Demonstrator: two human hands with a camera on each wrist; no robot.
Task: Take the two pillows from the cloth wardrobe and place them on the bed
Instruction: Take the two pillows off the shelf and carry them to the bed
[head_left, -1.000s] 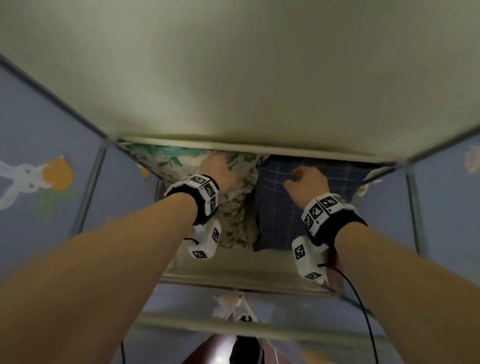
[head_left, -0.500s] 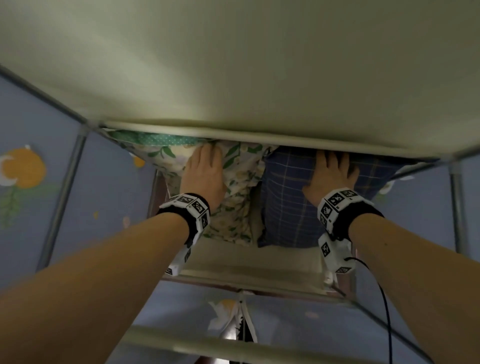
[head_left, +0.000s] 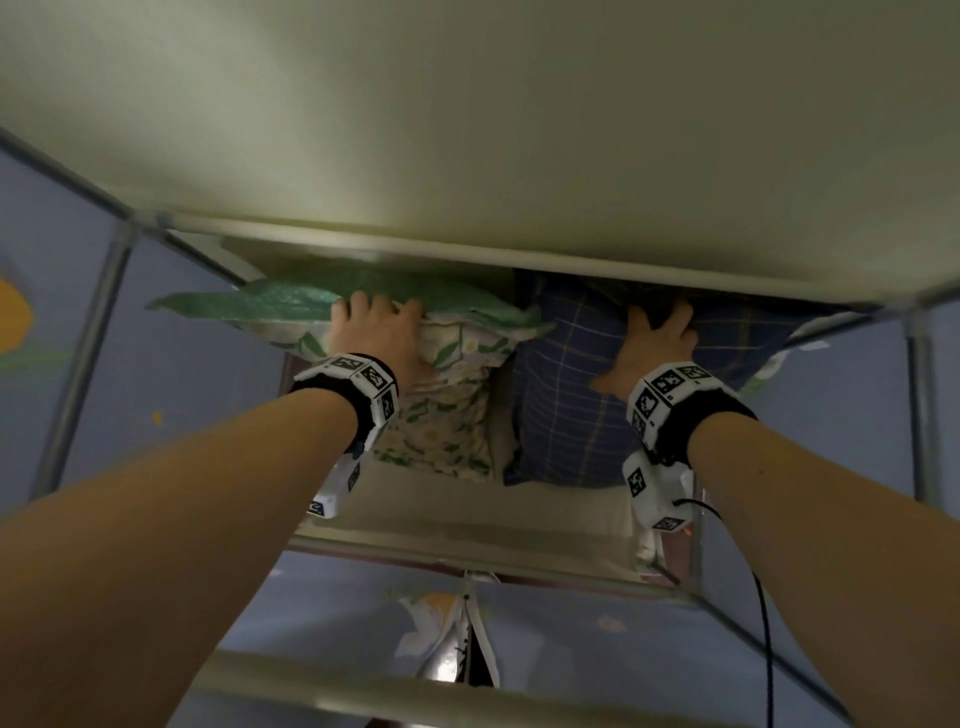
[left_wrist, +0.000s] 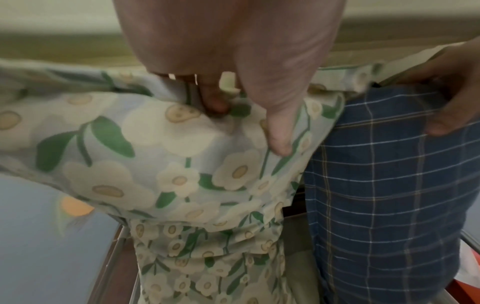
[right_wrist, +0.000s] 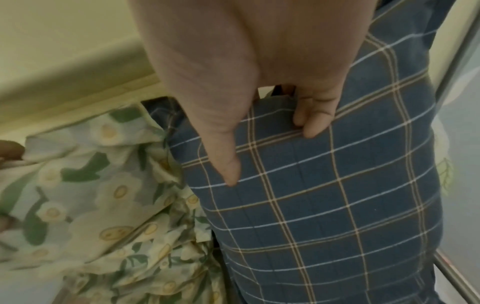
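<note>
Two pillows stand upright side by side on a wardrobe shelf (head_left: 467, 525). The floral pillow (head_left: 447, 426) (left_wrist: 145, 156) with white flowers and green leaves is on the left. My left hand (head_left: 376, 332) (left_wrist: 241, 115) grips its top edge, fingers curled over the far side and thumb pressed into the front. The dark blue plaid pillow (head_left: 566, 415) (right_wrist: 324, 195) is on the right. My right hand (head_left: 657, 338) (right_wrist: 262, 131) grips its top, fingers hooked over the edge, thumb flat on the front. The floral pillow's top leans toward me.
The pale shelf above (head_left: 467, 156) hangs close over both hands. Metal frame poles (head_left: 85, 358) (head_left: 917, 415) and blue fabric walls (head_left: 182, 395) bound the compartment left and right. A lower crossbar (head_left: 415, 691) runs below.
Both hands went from fists near the pillows, to lying on their fronts, to curling over their top edges. The floral pillow's top has folded outward.
</note>
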